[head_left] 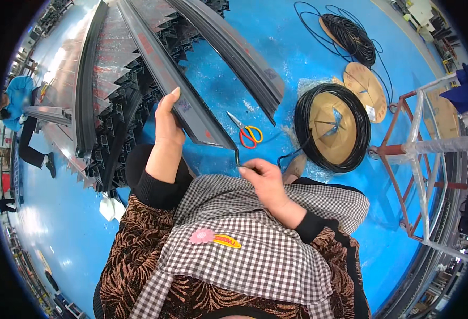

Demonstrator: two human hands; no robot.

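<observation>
My left hand (168, 119) is closed around the left edge of a long grey profile (162, 69), near its lower end. The profile slants away from me toward the upper left, with purple and red marks on its face. At its near corner a thin black rubber strip (237, 156) sticks out. My right hand (266, 183) pinches this strip between thumb and fingers. A black length also shows beyond that hand, leading to a coil of black strip (302, 114) wound around a cardboard disc (324, 146). Scissors (249, 136) with red and yellow handles lie on the blue floor between my hands.
Another long profile (239, 61) lies to the right of the held one. Stacked profiles (125, 114) fill the left. A second black coil (351, 40) and a loose cardboard disc (364, 90) lie at the far right. A red-and-white metal frame (404, 151) stands right. Another person (21, 106) works far left.
</observation>
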